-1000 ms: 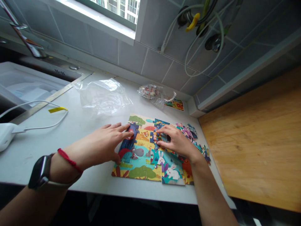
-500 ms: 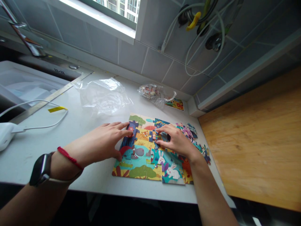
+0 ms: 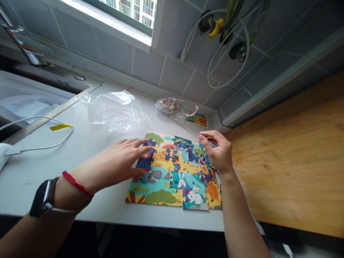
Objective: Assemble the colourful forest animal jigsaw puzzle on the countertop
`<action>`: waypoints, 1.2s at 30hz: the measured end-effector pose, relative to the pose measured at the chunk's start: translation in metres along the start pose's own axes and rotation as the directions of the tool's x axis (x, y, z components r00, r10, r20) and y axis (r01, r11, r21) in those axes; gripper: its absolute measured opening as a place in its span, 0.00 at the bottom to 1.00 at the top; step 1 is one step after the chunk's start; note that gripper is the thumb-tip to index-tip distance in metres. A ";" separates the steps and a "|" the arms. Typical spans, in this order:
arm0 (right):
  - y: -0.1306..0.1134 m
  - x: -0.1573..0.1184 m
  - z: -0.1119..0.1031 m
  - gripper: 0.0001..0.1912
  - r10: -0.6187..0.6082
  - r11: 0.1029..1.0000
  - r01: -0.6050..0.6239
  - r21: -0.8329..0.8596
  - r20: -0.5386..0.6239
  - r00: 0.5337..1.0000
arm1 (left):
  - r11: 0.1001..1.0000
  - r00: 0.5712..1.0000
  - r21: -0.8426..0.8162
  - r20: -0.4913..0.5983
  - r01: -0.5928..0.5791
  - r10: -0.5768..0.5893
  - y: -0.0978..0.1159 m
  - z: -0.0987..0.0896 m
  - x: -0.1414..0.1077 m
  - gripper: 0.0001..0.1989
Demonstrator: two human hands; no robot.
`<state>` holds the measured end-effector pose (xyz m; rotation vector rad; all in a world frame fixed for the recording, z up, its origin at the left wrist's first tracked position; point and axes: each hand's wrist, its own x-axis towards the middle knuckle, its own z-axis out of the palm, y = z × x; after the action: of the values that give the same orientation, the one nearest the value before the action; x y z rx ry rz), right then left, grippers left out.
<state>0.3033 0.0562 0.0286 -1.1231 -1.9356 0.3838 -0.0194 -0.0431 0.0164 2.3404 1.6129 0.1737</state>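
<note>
The left hand, spread and gripping nothing over the left edge of the multicoloured rectangular cardboard jigsaw, should press lightly. The animal-printed jigsaw lies flat on the smooth white countertop, bright interlocking cardboard pieces overlapping it. Over its rear-right corner, the right hand curls partly closed; its contents cannot be determined.

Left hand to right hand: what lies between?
The head view shows the assembled jigsaw picture filling most of the stretch between the left hand and the right hand, with other puzzle pieces lying on top of it.
</note>
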 end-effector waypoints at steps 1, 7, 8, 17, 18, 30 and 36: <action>0.004 0.002 -0.002 0.12 0.032 0.999 -0.031 0.016 -0.087 0.996 | 1.000 1.000 -0.009 -0.012 -0.013 0.013 0.000 0.000 0.001 0.33; 0.035 0.005 -0.001 0.19 0.210 0.974 -0.171 0.145 -0.314 0.926 | 0.987 0.992 -0.108 -0.055 -0.115 0.110 -0.005 -0.004 0.008 0.24; 0.040 0.005 -0.001 0.20 0.242 0.966 -0.197 0.165 -0.328 0.913 | 0.984 0.991 -0.125 -0.072 -0.124 0.116 -0.006 -0.005 0.009 0.23; 0.066 0.025 -0.037 0.24 0.414 0.818 -0.211 -0.534 0.293 0.862 | 0.975 0.983 -0.162 -0.123 -0.153 0.134 -0.007 -0.017 0.007 0.24; 0.065 0.026 -0.042 0.24 0.457 0.784 -0.176 -0.596 0.360 0.813 | 0.973 0.981 -0.160 -0.123 -0.167 0.148 -0.007 -0.017 0.007 0.24; 0.055 0.025 -0.075 0.16 0.685 0.491 0.067 -0.869 0.432 0.587 | 0.949 0.957 -0.187 -0.192 -0.253 0.217 -0.001 -0.019 -0.004 0.28; 0.044 0.037 -0.074 0.18 0.655 0.532 0.159 -0.832 0.524 0.544 | 0.955 0.958 -0.180 -0.210 -0.237 0.198 -0.004 -0.022 -0.005 0.27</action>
<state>0.3773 0.1008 0.0646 -2.2294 -2.9047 0.1302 -0.0306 -0.0422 0.0366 2.3935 1.3353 0.5979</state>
